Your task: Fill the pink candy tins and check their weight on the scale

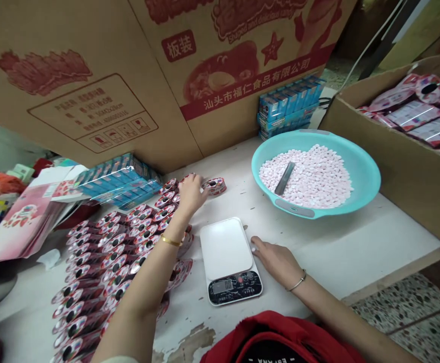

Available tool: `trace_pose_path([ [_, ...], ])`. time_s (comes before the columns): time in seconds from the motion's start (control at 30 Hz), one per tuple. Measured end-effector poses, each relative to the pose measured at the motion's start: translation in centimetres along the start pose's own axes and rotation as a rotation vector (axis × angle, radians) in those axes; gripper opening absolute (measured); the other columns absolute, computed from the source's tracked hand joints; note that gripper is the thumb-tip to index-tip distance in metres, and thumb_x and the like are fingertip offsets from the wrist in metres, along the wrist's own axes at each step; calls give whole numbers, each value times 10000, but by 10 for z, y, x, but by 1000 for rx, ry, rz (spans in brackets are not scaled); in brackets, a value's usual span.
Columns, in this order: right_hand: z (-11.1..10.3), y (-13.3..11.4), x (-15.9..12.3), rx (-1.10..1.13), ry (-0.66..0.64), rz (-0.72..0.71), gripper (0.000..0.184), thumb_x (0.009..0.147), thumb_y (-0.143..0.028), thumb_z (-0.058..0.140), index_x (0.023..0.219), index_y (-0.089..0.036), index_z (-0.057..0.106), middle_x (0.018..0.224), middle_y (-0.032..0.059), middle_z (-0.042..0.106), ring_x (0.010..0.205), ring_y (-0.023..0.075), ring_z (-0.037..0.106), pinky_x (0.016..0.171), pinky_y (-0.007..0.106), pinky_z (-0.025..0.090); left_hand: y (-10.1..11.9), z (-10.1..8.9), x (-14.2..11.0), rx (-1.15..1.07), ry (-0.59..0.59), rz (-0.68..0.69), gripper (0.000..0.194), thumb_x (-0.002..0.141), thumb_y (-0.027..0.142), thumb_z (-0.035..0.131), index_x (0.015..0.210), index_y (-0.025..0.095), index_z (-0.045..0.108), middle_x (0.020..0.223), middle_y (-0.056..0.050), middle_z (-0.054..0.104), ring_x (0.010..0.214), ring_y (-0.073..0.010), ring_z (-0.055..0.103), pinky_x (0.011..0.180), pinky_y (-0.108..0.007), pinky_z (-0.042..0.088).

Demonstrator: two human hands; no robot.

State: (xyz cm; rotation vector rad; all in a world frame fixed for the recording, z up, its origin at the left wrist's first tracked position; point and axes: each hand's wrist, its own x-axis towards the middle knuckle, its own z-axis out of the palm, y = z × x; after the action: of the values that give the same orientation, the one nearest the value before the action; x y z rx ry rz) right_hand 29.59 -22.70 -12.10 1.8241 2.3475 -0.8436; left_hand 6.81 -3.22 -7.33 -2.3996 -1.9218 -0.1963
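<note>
My left hand (191, 192) reaches to the far end of the rows of small printed packets (146, 234), which stand upright with round dark openings on top. Its fingers are closed around a packet (188, 177) there, mostly covered by the hand. Just right of the thumb stands another packet (215, 186). My right hand (278, 259) rests on the table beside the right edge of a white kitchen scale (227, 249), fingers bent together. A small white piece (254, 247) like a candy tablet shows at its fingertips. The scale's plate is bare and its display seems to show zero.
A turquoise basin (367, 171) of pale pink tablets, with a metal scoop (285, 178) in it, stands right of the scale. Large cartons (110, 60) form the back. Blue wrapped boxes (121, 179) sit behind the rows. An open carton (393, 166) of packets is at right.
</note>
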Motion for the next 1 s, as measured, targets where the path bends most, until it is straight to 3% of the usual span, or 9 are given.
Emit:
trace_pose_path([
  [0.13, 6, 0, 3, -49, 21, -7, 259, 985, -183, 330, 1099, -193, 563, 893, 103, 703, 762, 241, 670, 558, 284, 331, -30, -12, -17, 297, -52, -126, 284, 816, 327, 562, 1016, 153, 664, 1191, -198, 566, 1118, -377, 502, 894, -484, 389],
  [0.2, 9, 4, 5, 95, 81, 18, 230, 982, -201, 330, 1022, -175, 556, 837, 103, 680, 724, 227, 639, 565, 285, 325, -38, -13, -23, 342, -100, -116, 261, 833, 300, 538, 991, 148, 680, 1192, -207, 566, 1117, -379, 497, 883, -485, 387],
  [0.3, 8, 12, 4, 657, 178, 43, 170, 962, -291, 393, 904, -182, 509, 709, 42, 596, 635, 164, 551, 555, 259, 323, -36, -18, -32, 313, -102, -52, 239, 876, 278, 486, 952, 180, 689, 1200, -185, 571, 1143, -372, 484, 876, -481, 385],
  [0.43, -1, 24, -10, 1544, 65, 204, 275, 839, -447, 587, 865, -202, 467, 633, -38, 512, 451, 71, 341, 440, 207, 189, -8, -45, -63, 108, -72, 108, 220, 907, 315, 477, 889, 187, 655, 1126, -132, 603, 1039, -293, 553, 830, -412, 410],
  [0.53, -7, 30, -24, 1865, 17, 312, 315, 689, -347, 728, 851, -187, 510, 685, -15, 583, 475, 55, 393, 433, 183, 221, 21, -67, -100, -78, -158, 287, 213, 925, 335, 475, 852, 185, 608, 941, -77, 625, 825, -200, 585, 724, -330, 416],
  [0.63, -8, 31, -32, 1960, -8, 374, 246, 632, -241, 723, 817, -163, 580, 707, 17, 624, 515, 60, 452, 439, 173, 285, 46, -72, -132, -125, -225, 347, 115, 906, 291, 517, 885, 191, 570, 871, -49, 637, 769, -187, 592, 677, -316, 407],
  [0.73, -9, 28, -35, 1964, -18, 380, 194, 660, -243, 720, 810, -145, 645, 742, 43, 646, 576, 77, 524, 461, 176, 353, 56, -62, -149, -125, -256, 316, 111, 887, 256, 544, 971, 184, 547, 876, -52, 659, 804, -214, 618, 696, -337, 432],
  [0.9, -14, 25, -43, 1829, -62, 310, 244, 680, -211, 774, 901, -138, 703, 881, 77, 687, 755, 118, 634, 602, 201, 469, 42, -59, -158, -259, -165, 303, 388, 883, 349, 589, 1222, 185, 495, 1120, -97, 658, 1005, -238, 626, 840, -375, 486],
  [1.0, -16, 27, -47, 1732, -44, 301, 295, 665, -245, 818, 919, -140, 711, 915, 81, 693, 781, 121, 639, 618, 207, 470, 23, -72, -170, -342, -60, 226, 342, 907, 402, 559, 1183, 201, 543, 1146, -84, 652, 1037, -216, 619, 888, -360, 487],
])
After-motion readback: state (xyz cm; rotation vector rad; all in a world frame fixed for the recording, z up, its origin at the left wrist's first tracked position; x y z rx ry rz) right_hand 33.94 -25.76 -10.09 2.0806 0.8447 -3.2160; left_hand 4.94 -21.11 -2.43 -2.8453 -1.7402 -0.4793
